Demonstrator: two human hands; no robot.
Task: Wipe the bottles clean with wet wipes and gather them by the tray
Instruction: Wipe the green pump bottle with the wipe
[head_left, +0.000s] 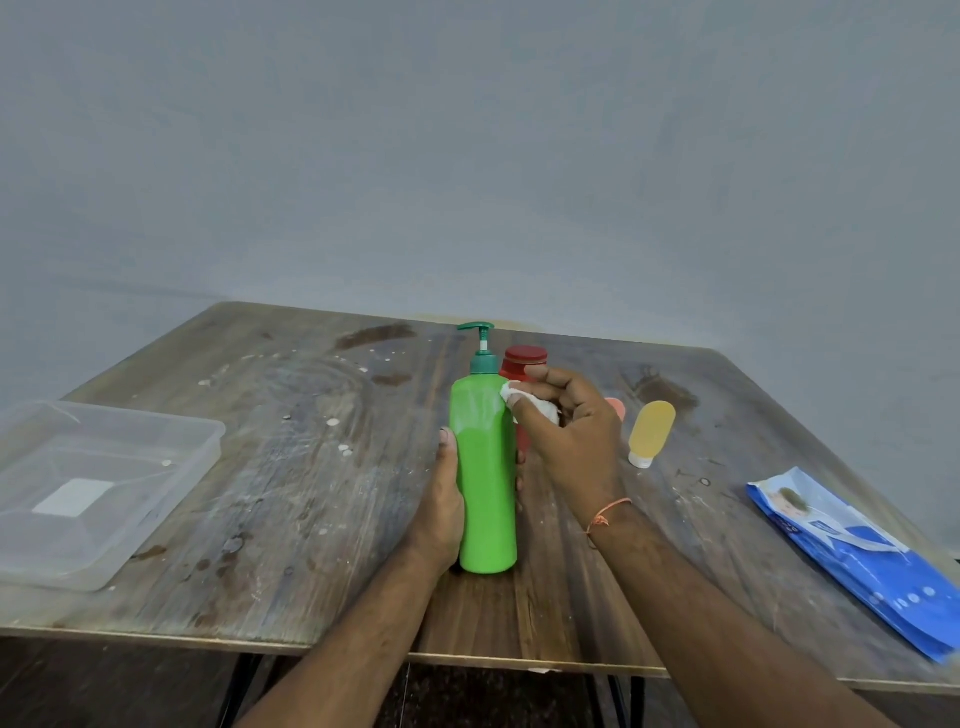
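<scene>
While gripped upright, green bottle (485, 467) between both hands.

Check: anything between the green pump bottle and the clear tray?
Nothing but bare, stained tabletop between the green pump bottle and clear tray, apart from the left hand holding the bottle, per the head view.

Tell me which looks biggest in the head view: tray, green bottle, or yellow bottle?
1. Tray, biggest.
2. Green bottle.
3. Yellow bottle, smallest; it lies farther from the camera, but the gap looks real.
</scene>
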